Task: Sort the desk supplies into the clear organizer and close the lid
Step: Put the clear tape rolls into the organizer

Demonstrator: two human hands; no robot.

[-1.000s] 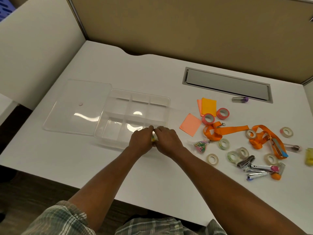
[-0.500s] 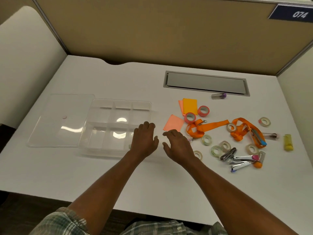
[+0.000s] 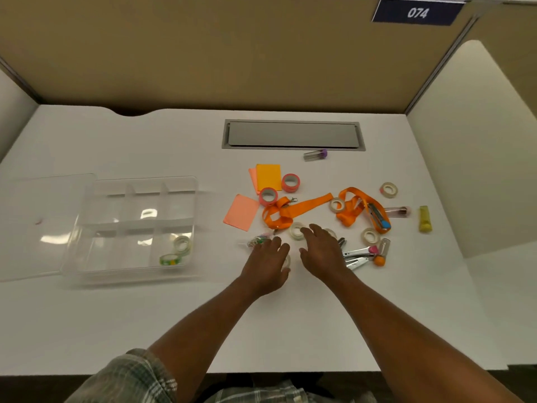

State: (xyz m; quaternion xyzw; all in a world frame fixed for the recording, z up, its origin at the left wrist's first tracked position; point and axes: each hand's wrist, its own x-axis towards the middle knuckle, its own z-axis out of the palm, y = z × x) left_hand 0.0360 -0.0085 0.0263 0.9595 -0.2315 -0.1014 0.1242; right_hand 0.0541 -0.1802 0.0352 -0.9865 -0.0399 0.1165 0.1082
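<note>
The clear organizer (image 3: pixel 96 184) lies open at the left, its lid (image 3: pixel 40 216) flat beside it. Two tape rolls, one clear (image 3: pixel 182 243) and one green-patterned (image 3: pixel 170 259), sit in its front right compartment. My left hand (image 3: pixel 268 264) rests palm down over a tape roll whose edge (image 3: pixel 287 261) peeks out. My right hand (image 3: pixel 322 251) hovers with fingers spread, just right of another clear roll (image 3: pixel 296 231). Orange lanyards (image 3: pixel 296 210), pink tape rolls (image 3: pixel 267 196), sticky notes (image 3: pixel 268 176) and a bag of clips (image 3: pixel 257 239) lie beyond my hands.
Staple removers (image 3: pixel 359 253), more tape rolls (image 3: pixel 388 189), a yellow tube (image 3: pixel 424 219) and small vials (image 3: pixel 315 155) are scattered at the right. A grey cable tray (image 3: pixel 293 135) is set into the desk at the back. Partition walls enclose the desk.
Both hands left the organizer's front right compartment, where the tape rolls now lie, and moved right to the pile of supplies. The head view swung right.
</note>
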